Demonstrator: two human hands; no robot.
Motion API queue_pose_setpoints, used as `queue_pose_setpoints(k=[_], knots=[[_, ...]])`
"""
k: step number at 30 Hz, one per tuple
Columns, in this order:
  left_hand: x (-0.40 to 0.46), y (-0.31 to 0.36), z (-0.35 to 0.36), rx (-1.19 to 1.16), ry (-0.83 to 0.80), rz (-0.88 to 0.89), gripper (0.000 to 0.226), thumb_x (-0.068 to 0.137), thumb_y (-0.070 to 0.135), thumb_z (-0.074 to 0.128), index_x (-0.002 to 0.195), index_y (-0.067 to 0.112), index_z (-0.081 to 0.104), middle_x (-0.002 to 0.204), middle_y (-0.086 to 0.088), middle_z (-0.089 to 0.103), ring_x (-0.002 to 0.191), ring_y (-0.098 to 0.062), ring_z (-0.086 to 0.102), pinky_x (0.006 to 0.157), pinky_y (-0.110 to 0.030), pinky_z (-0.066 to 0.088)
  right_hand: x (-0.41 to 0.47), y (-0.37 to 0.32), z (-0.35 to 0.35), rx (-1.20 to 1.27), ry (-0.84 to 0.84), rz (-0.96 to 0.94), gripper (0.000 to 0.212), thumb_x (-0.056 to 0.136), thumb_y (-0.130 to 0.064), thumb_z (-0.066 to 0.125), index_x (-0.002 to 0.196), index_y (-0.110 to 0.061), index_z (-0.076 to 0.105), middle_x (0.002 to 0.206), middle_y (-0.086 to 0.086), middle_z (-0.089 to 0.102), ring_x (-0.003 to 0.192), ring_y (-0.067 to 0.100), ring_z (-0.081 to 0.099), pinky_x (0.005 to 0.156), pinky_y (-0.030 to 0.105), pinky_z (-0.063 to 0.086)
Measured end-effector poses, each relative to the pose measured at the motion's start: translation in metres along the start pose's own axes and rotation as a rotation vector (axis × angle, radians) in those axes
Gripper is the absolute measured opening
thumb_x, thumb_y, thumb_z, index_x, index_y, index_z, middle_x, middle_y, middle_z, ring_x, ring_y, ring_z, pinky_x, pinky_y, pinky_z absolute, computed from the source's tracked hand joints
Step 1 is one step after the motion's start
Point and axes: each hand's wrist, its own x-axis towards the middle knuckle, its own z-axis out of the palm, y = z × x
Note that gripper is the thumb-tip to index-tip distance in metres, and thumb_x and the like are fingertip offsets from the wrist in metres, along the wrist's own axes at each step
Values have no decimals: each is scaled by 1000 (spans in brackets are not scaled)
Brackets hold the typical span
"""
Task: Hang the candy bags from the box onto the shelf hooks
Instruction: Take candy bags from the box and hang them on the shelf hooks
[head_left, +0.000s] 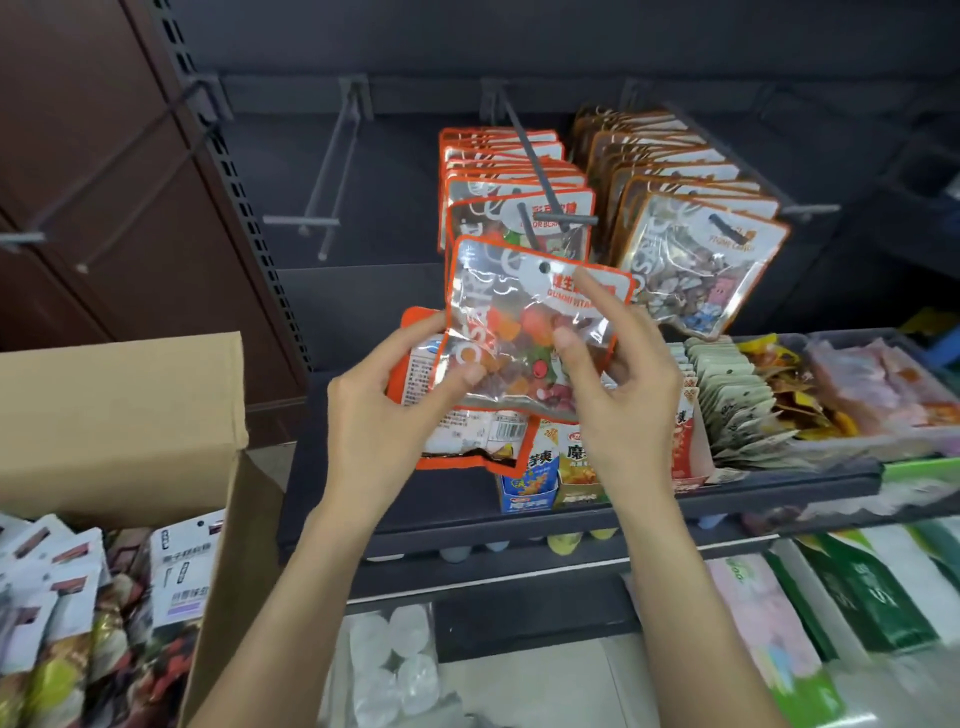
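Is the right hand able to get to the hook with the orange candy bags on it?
Probably yes. The right hand is just below the tip of that hook, with open space between them. It already pinches a candy bag, whose hole sits near the hook's end.

Candy bag (524, 332): clear, orange border, multicoloured sweets
Box (119, 415): plain brown cardboard
Shelf hooks (540, 171): grey
Shelf (571, 512): dark grey
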Motion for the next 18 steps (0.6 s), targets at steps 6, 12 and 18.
queue_pose_setpoints(k=[6, 12, 18], knots=[[18, 3, -5, 8, 6, 4, 35, 79, 35, 70, 112, 41, 60, 95, 36, 65, 95, 5, 65, 74, -10, 51, 12, 6, 13, -17, -7, 45, 41, 93, -21, 63, 134, -20, 57, 105, -6, 57, 101, -14, 50, 83, 3, 38], [31, -8, 2, 32, 48, -62, 33, 80, 45, 66, 111, 36, 65, 101, 22, 68, 97, -1, 66, 84, -26, 55, 26, 13, 24, -111, 2, 17, 42, 91, -27, 66, 132, -24, 58, 83, -13, 51, 73, -2, 44, 69, 16, 36], [36, -36, -6, 204, 76, -138, 26, 91, 21, 64, 113, 34, 66, 94, 7, 72, 80, -13, 68, 71, -42, 57, 67, 35, 48, -226, 19, 16, 39, 88, -32, 69, 123, -16, 63, 101, 3, 65, 81, 11, 50, 76, 32, 48]])
